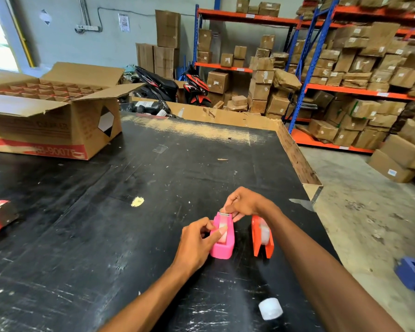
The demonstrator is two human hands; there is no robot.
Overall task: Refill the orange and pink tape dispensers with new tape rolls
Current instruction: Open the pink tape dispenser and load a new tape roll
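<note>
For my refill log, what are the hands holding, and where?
Both grip the pink dispenser: left hand on its side, right hand at the cutter end.

Warehouse: racks w/ cartons, concrete floor.

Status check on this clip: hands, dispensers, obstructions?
Left hand steadying pink plastic tape dispenser. Right hand at its cutter. Orange dispenser beside, loaded. Nothing obstructing.

One head-worn wide-angle view looks forward and down over a black table; both forearms reach in from the bottom edge, close to the lens; shelving stands far behind; edges bend with the lens.
</note>
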